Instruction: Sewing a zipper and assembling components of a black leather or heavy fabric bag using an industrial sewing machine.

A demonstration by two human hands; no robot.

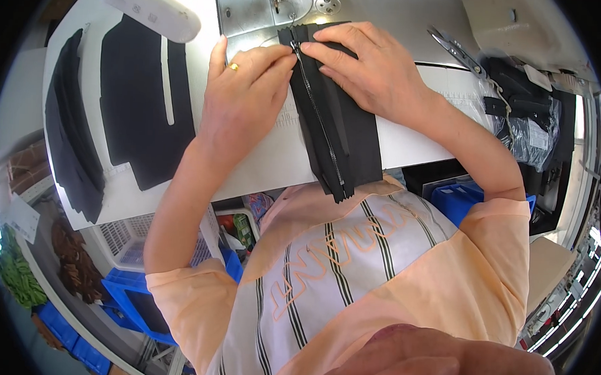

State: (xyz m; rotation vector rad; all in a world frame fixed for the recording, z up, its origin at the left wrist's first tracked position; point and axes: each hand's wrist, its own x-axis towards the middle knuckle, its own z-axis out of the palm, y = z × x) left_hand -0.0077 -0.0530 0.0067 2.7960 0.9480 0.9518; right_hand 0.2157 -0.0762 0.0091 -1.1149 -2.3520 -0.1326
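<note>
A black fabric piece [359, 140] with a zipper [320, 114] along its left part lies on the white table, its near end hanging past the front edge. My left hand [248, 85], a gold ring on one finger, pinches the zipper's left edge beside the slider near the far end. The fingers of my right hand [376, 70] are spread over the fabric to the right, one fingertip close to the slider. Just beyond both hands is a sewing machine's needle area [276, 2] with its metal plate [248, 11].
Flat black fabric panels [140, 107] and a stack of black strips [71, 130] lie on the left. A white machine part [150, 10] overhangs them. To the right are scissors [457, 52] and plastic-wrapped black pieces [528, 124]. A white basket [127, 240] stands below the table.
</note>
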